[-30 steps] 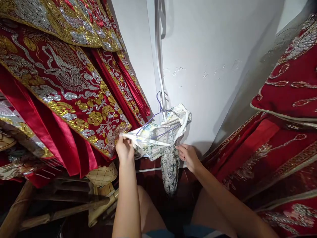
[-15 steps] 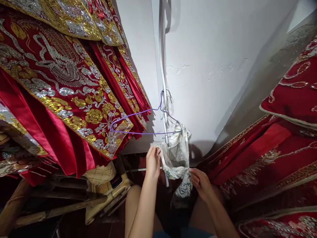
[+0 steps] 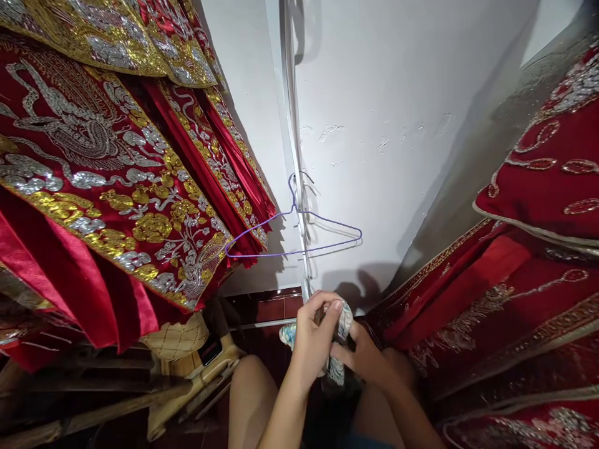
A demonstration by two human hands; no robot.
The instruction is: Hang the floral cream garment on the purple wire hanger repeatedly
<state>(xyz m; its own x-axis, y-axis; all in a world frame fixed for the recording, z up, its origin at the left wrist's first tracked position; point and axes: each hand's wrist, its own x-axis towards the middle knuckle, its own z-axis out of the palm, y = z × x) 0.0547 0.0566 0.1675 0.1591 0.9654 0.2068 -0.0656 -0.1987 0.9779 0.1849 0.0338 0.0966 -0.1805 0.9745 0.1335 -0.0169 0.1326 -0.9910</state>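
A white garment (image 3: 345, 319) with a green-blue print is bunched up between my hands, low in front of my knees. My left hand (image 3: 314, 340) is closed, thumb and fingers pinching its upper edge. From the other side my right hand (image 3: 364, 354) grips the cloth; part of those fingers is hidden. Some of the fabric hangs below the hands, and another bit sticks out left of my left wrist. Above them, a bare purple wire hanger (image 3: 266, 254) hangs from a hook on the white wall strip (image 3: 285, 112), apart from the garment.
Red robes with gold and silver embroidery (image 3: 154, 221) hang on the left. More beaded red garments (image 3: 505, 268) hang on the right. A bamboo chair (image 3: 187, 399) stands at lower left, holding a quilted beige bag (image 3: 175, 337). Behind is a white wall (image 3: 374, 93).
The garment has come off the right arm of the hanger and is now gathered lower, in both hands. My hands have moved closer together; the view has shifted slightly right.
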